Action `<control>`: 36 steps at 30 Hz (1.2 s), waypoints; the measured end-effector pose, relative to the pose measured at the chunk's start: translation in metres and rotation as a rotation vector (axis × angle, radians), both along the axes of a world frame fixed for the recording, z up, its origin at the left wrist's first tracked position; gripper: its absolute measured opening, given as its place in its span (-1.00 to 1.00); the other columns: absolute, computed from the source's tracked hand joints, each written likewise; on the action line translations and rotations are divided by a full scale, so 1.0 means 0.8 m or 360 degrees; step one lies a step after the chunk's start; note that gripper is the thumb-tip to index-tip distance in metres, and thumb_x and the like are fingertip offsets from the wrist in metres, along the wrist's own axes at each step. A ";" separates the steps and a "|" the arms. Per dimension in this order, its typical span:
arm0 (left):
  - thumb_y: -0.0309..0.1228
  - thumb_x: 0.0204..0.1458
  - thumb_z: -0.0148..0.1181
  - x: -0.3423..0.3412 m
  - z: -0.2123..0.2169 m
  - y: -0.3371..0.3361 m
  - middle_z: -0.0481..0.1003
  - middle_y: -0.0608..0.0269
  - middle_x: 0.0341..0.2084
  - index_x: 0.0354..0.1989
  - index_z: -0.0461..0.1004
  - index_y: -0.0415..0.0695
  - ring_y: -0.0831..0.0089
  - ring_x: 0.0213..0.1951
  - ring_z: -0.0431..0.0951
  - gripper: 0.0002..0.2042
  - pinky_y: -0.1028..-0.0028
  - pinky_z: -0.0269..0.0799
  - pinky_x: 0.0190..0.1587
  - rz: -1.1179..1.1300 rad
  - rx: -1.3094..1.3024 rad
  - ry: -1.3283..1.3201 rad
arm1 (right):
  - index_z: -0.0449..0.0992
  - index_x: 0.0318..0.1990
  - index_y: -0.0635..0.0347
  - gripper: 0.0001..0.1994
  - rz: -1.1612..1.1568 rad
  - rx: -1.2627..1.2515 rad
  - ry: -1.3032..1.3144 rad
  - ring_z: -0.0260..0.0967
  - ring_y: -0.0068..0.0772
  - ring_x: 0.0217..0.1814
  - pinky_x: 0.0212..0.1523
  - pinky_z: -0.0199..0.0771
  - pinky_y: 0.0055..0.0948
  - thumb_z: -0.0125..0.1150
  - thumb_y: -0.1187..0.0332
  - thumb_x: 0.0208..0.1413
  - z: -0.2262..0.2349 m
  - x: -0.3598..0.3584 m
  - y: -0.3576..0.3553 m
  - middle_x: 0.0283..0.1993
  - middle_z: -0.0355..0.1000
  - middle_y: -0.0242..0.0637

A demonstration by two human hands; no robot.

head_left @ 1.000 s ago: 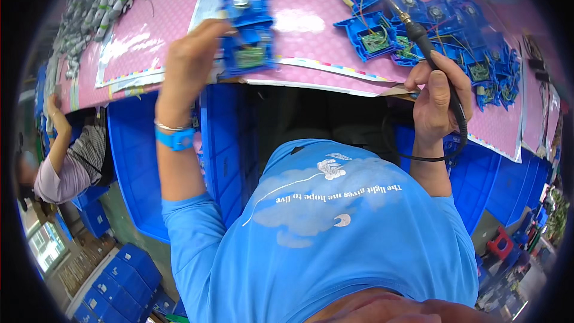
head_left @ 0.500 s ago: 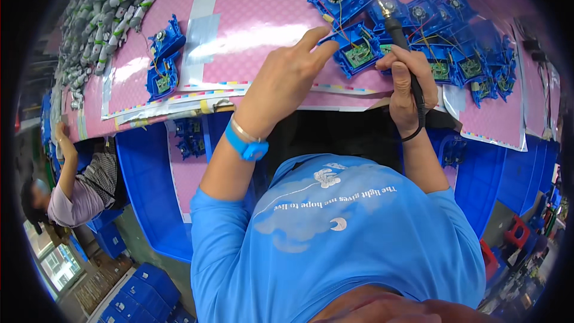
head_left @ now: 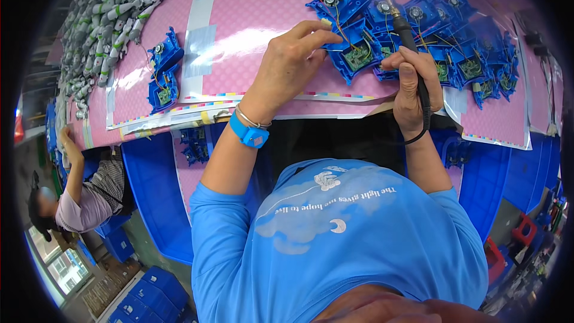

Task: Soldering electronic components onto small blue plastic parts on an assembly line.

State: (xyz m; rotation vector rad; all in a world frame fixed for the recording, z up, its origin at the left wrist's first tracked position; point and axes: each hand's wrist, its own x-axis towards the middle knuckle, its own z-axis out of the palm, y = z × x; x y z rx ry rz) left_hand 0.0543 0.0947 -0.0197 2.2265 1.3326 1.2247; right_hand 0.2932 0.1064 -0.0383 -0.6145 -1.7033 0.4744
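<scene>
In my right hand (head_left: 417, 84) is a soldering iron (head_left: 404, 31) with a black handle, its metal tip pointing up and away over the blue casings. My left hand (head_left: 290, 63) is closed at the left side of an opened blue plastic casing (head_left: 371, 67), fingers bent and thumb tucked below. What its fingertips pinch is hidden. A green circuit board (head_left: 357, 57) lies in this lower half. Thin wires run from it to the upper half (head_left: 348, 5), which carries a round speaker (head_left: 330, 0).
More opened casings (head_left: 469, 67) crowd together at the right. Another opened pair (head_left: 161, 87) lies left on the pink-covered table (head_left: 251, 0). Grey-white parts (head_left: 107, 24) are heaped at far left. Blue bins (head_left: 149, 197) stand below the table edge. Another person (head_left: 89, 197) works at the left.
My left hand's fingers have drawn together and come down against the casing's left side. The soldering iron has shifted slightly right, still in my right hand.
</scene>
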 end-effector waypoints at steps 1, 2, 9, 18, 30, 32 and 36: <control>-0.72 -0.09 0.22 0.001 0.002 -0.002 0.61 0.14 -0.17 -0.17 0.63 -0.10 0.14 -0.24 0.68 -0.69 0.27 0.65 -0.19 0.0055 -0.0017 -0.0052 | 0.52 0.09 0.37 -0.76 -0.0019 0.0022 0.0004 0.51 -0.31 -0.25 -0.18 0.60 -0.33 0.14 0.41 0.41 0.000 -0.001 0.000 -0.25 0.50 -0.12; -0.72 -0.09 0.22 0.003 0.002 -0.001 0.61 0.14 -0.17 -0.17 0.63 -0.10 0.14 -0.24 0.68 -0.69 0.27 0.65 -0.19 0.0058 -0.0015 -0.0054 | 0.52 0.09 0.37 -0.76 -0.0016 0.0025 0.0002 0.51 -0.31 -0.25 -0.18 0.60 -0.33 0.14 0.41 0.41 0.000 -0.001 -0.001 -0.25 0.50 -0.12; -0.74 -0.08 0.26 0.022 -0.024 0.031 0.64 0.19 -0.20 -0.16 0.60 -0.11 0.12 -0.25 0.69 -0.69 0.27 0.62 -0.23 0.0091 0.0132 0.0116 | 0.51 0.08 0.38 -0.78 -0.0079 0.0085 -0.0022 0.51 -0.33 -0.25 -0.17 0.61 -0.34 0.12 0.44 0.41 0.000 -0.002 -0.006 -0.26 0.53 -0.11; -0.71 -0.11 0.26 0.023 -0.011 0.022 0.61 0.15 -0.23 -0.16 0.62 -0.05 0.12 -0.30 0.67 -0.66 0.27 0.61 -0.27 0.0245 0.0179 0.0168 | 0.51 0.06 0.39 -0.79 -0.0146 0.0180 -0.0034 0.53 -0.32 -0.26 -0.17 0.62 -0.35 0.12 0.45 0.41 -0.002 -0.003 -0.005 -0.26 0.56 -0.09; -0.73 -0.07 0.31 0.013 0.003 -0.146 0.65 0.16 -0.07 0.02 0.64 -0.05 0.49 -0.57 0.51 -0.55 0.50 0.43 -0.51 0.0637 -0.0007 -0.0060 | 0.54 0.13 0.37 -0.63 0.0230 0.0040 -0.0410 0.52 0.03 0.23 0.27 0.46 -0.16 0.39 0.53 0.17 0.014 -0.028 -0.036 0.17 0.54 0.16; -0.75 -0.09 0.33 0.004 0.012 -0.155 0.66 0.22 -0.17 0.04 0.63 -0.12 0.71 -0.67 0.26 -0.54 0.60 0.20 -0.59 0.0632 -0.0208 -0.0264 | 0.55 0.13 0.33 -0.59 0.0350 -0.0001 -0.0430 0.51 0.05 0.25 0.27 0.45 -0.13 0.45 0.52 0.11 0.014 -0.037 -0.044 0.19 0.52 0.17; -0.67 -0.07 0.39 -0.017 0.003 -0.146 0.67 0.26 -0.22 -0.03 0.65 -0.09 0.71 -0.68 0.25 -0.62 0.54 0.19 -0.61 0.0718 -0.0330 -0.0450 | 0.56 0.13 0.29 -0.55 0.0233 0.0102 -0.0448 0.55 0.04 0.21 0.15 0.56 -0.22 0.43 0.66 0.04 0.006 -0.043 -0.046 0.19 0.52 0.18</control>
